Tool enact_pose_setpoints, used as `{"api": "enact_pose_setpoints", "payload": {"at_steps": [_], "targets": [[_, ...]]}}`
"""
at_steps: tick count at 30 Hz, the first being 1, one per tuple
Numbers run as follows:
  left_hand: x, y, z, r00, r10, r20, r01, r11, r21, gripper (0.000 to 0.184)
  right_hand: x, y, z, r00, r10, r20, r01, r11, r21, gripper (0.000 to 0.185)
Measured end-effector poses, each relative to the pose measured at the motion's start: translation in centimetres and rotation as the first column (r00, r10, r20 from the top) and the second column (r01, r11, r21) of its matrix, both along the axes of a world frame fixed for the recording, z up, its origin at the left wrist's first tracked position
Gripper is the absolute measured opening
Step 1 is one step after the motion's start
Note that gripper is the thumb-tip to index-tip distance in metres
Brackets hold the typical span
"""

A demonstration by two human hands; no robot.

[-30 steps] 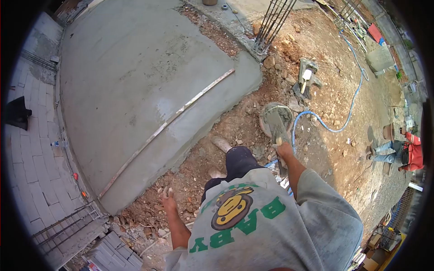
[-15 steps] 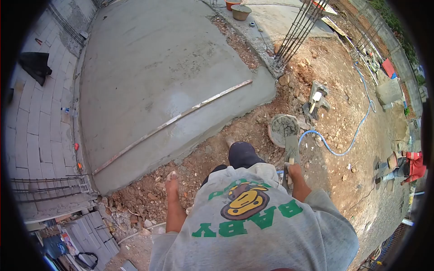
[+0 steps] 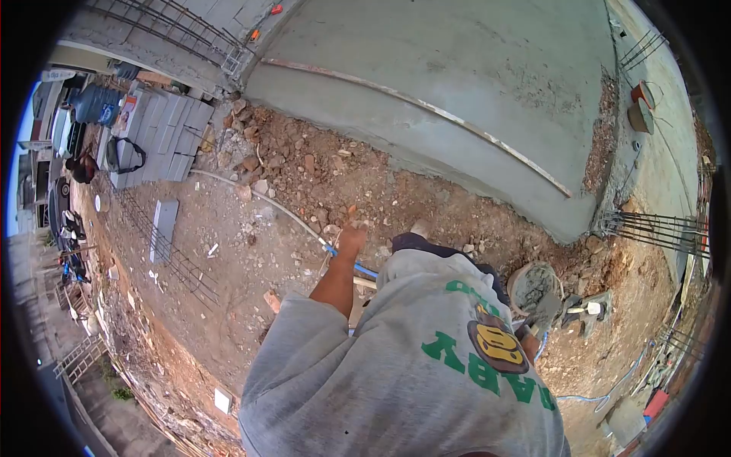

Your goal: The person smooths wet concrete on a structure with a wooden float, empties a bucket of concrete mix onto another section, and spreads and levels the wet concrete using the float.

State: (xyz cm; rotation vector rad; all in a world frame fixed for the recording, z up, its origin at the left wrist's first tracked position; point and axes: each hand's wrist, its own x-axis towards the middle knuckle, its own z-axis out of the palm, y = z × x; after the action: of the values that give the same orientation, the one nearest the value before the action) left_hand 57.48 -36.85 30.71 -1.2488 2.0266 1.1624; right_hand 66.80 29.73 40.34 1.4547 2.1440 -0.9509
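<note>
Trowel [image 3: 545, 311] with a grey blade, at the lower right beside the round bucket [image 3: 511, 291], its blade reaching the bucket's near rim; whether it touches, I cannot tell. The right hand [image 3: 528, 340] looks closed around its handle, though the shirt [image 3: 365, 365] and the blade hide most of the fingers. The bucket holds thick grey mortar [image 3: 535, 282], its surface lumpy. Just beyond it, a white-handled tool [image 3: 585, 308] lies on the ground.

The left hand [image 3: 352, 234] is over the reddish rubble [image 3: 304, 164], fingers loosely apart and unclamped, slightly blurred. Below it a hose [image 3: 365, 271] runs partly behind the forearm.

Near the far right edge stand two more buckets: a grey-rimmed one [image 3: 640, 119] with grey material in it, and an orange one [image 3: 644, 94] whose contents are hard to make out. At the left, a large blue bottle [image 3: 97, 105] stands by grey blocks [image 3: 169, 126]; its contents cannot be told. The lens's dark border cuts off the concrete slab [image 3: 487, 46] at the top
</note>
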Motion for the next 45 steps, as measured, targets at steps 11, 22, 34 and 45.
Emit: {"api": "enact_pose_setpoints", "payload": {"at_steps": [11,22,34,45], "targets": [[-7.7,7.9,5.0,0.981,-0.138,-0.139,0.152,0.984,0.098,0.046,-6.9,-1.2,5.5,0.966,0.144,-0.214,-0.153,0.988,-0.024,0.045],[-10.1,6.0,4.1,0.974,-0.203,-0.102,0.207,0.978,0.034,0.046,0.4,-5.6,8.5,0.999,0.010,-0.031,-0.012,0.999,-0.052,0.026],[-14.0,15.3,5.6,0.918,-0.300,-0.259,0.323,0.945,0.053,0.041,1.5,-1.6,8.0,0.993,-0.088,-0.077,0.085,0.995,-0.049,0.040],[-10.8,27.9,7.0,0.873,-0.369,-0.319,0.407,0.912,0.058,0.043,9.0,13.4,-2.6,0.981,0.098,-0.168,-0.072,0.985,0.155,0.043]]}}
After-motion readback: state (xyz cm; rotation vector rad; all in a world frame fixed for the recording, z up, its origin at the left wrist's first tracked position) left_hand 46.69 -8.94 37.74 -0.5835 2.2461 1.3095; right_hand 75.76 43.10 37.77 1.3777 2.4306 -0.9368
